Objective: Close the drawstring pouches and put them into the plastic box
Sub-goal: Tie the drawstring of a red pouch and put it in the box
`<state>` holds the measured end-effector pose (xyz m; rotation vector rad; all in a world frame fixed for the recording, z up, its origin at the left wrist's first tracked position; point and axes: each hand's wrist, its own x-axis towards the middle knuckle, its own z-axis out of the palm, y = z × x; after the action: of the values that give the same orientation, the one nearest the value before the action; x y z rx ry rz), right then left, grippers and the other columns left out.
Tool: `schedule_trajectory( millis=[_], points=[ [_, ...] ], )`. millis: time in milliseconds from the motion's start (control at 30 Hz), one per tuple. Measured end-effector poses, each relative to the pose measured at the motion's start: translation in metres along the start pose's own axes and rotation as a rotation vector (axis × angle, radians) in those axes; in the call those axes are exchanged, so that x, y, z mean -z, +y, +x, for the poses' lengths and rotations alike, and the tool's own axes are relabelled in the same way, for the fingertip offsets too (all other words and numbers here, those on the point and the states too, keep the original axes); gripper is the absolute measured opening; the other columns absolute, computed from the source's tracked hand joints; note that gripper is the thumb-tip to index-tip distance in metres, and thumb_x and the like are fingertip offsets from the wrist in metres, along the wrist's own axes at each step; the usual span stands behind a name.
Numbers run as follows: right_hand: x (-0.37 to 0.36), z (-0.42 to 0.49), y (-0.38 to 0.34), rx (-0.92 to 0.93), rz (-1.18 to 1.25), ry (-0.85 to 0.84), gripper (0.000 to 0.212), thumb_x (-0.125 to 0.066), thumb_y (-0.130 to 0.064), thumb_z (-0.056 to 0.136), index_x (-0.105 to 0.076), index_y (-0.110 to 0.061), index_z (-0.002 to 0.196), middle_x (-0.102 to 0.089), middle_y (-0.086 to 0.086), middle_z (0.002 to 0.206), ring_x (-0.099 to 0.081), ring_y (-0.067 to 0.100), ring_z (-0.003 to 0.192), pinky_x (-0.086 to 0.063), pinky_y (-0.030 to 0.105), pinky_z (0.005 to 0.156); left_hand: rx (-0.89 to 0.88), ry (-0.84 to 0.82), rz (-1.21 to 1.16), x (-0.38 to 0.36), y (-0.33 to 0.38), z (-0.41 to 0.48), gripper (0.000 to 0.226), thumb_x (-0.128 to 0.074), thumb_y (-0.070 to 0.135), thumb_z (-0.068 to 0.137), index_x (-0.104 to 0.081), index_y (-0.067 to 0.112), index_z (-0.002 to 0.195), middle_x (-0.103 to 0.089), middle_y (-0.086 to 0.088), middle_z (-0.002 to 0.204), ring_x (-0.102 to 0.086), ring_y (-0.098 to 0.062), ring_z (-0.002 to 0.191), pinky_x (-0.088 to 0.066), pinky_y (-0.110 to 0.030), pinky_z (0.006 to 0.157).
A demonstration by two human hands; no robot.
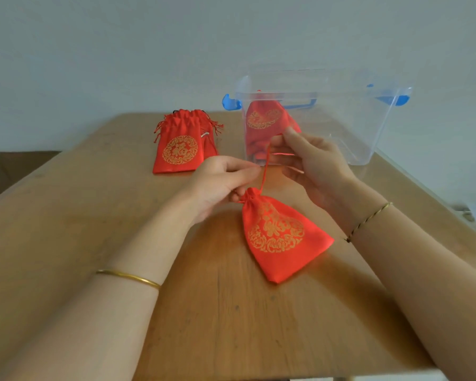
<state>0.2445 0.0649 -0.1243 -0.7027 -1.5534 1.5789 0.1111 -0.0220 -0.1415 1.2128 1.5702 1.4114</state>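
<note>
Clearly, both hands' fingers pinch the cinched red pouch [280,237]'s cord [265,171]; the stacked pouch [177,152] reads gold "福".

My left hand [220,182] pinches the gathered neck of a red pouch [280,237] lying on the wooden table [94,215], while my right hand [311,160] holds its red cord [265,171] taut. Behind, another pouch [264,119] sits in the clear plastic box [341,119]; a stack of pouches [180,147] waits beside it.

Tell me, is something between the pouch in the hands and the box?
Nothing visible. The pouch lies on the table before the box, whose top is open; only the right hand is between them.
</note>
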Motion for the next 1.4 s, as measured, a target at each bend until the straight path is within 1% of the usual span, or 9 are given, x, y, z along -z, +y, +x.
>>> schedule_trajectory(
  millis=[167,300,467,633,800,967,1133,1267,1400],
  points=[
    [-0.011,-0.003,0.004,0.063,-0.148,-0.059,0.027,-0.047,-0.033,0.095,-0.067,-0.021,0.082,-0.069,-0.006,0.083,-0.059,0.007,0.075,-0.039,0.022,0.065,-0.015,-0.038,0.123,-0.007,-0.002,0.000,0.016,-0.061,0.020,0.088,-0.070,0.007,0.088,-0.042,0.004,0.044,-0.035,-0.007,0.041,-0.030,-0.016,0.040],
    [-0.009,-0.003,0.003,-0.055,-0.122,-0.071,0.037,-0.038,-0.041,0.097,-0.064,-0.016,0.091,-0.069,-0.002,0.085,-0.061,0.013,0.078,-0.042,0.026,0.066,0.019,-0.036,0.030,-0.007,-0.001,-0.001,0.019,-0.055,0.017,0.093,-0.067,0.007,0.081,-0.045,-0.007,0.060,-0.037,-0.007,0.042,-0.030,-0.015,0.039],
    [-0.005,-0.004,0.010,-0.087,-0.416,-0.211,0.018,-0.046,-0.002,0.089,-0.061,-0.006,0.099,-0.056,0.004,0.071,-0.047,0.006,0.056,-0.031,0.019,0.048,0.049,-0.028,-0.148,-0.007,0.002,-0.002,0.019,-0.050,0.010,0.094,-0.065,0.002,0.085,-0.048,0.000,0.060,-0.038,-0.003,0.043,-0.028,-0.014,0.039],
    [-0.004,-0.003,0.013,0.030,-0.605,-0.229,0.014,-0.054,-0.007,0.090,-0.066,-0.002,0.091,-0.054,-0.001,0.064,-0.044,-0.001,0.047,-0.033,0.007,0.045,0.050,-0.026,-0.187,-0.004,0.002,0.000,0.017,-0.049,0.009,0.094,-0.065,0.003,0.089,-0.050,0.001,0.061,-0.040,-0.003,0.044,-0.031,-0.014,0.039],
    [-0.001,0.000,0.010,0.174,-0.720,-0.076,0.016,-0.058,-0.013,0.085,-0.070,-0.003,0.079,-0.056,-0.003,0.060,-0.047,0.007,0.059,-0.039,0.022,0.061,0.161,0.006,-0.277,-0.001,0.001,0.000,0.014,-0.053,0.009,0.092,-0.067,0.007,0.092,-0.064,0.001,0.065,-0.054,-0.002,0.049,-0.043,-0.013,0.044],
    [-0.005,-0.008,0.002,0.242,-0.728,-0.152,0.019,-0.060,-0.012,0.079,-0.063,0.002,0.067,-0.047,0.006,0.059,-0.037,0.005,0.054,-0.033,0.022,0.052,0.216,0.070,-0.425,0.003,0.003,-0.001,0.011,-0.056,0.000,0.087,-0.065,0.005,0.087,-0.066,-0.004,0.067,-0.061,-0.004,0.053,-0.050,-0.013,0.050],
    [-0.007,-0.008,0.008,0.073,-0.618,-0.268,0.024,-0.061,-0.014,0.083,-0.060,-0.008,0.106,-0.057,-0.002,0.086,-0.050,0.008,0.070,-0.042,0.021,0.064,0.199,0.069,-0.435,0.003,0.006,-0.002,0.018,-0.051,-0.008,0.088,-0.062,0.007,0.084,-0.063,-0.005,0.066,-0.056,-0.007,0.051,-0.050,-0.014,0.052],
    [-0.008,-0.006,0.016,0.143,-0.816,-0.323,0.043,-0.064,-0.003,0.075,-0.055,-0.010,0.116,-0.059,-0.001,0.088,-0.052,0.008,0.070,-0.044,0.020,0.064,0.118,0.110,-0.283,0.001,0.006,-0.002,0.021,-0.053,-0.009,0.085,-0.062,0.010,0.084,-0.060,-0.007,0.072,-0.053,-0.010,0.054,-0.051,-0.017,0.053],
    [-0.008,-0.005,0.015,0.142,-0.775,-0.291,0.036,-0.063,0.001,0.075,-0.057,-0.010,0.109,-0.056,-0.004,0.078,-0.050,0.008,0.065,-0.043,0.020,0.060,-0.193,0.259,0.225,0.003,-0.002,0.001,0.026,-0.057,-0.010,0.081,-0.062,0.015,0.083,-0.056,0.002,0.071,-0.054,-0.004,0.058,-0.050,-0.014,0.059]
  ],
)
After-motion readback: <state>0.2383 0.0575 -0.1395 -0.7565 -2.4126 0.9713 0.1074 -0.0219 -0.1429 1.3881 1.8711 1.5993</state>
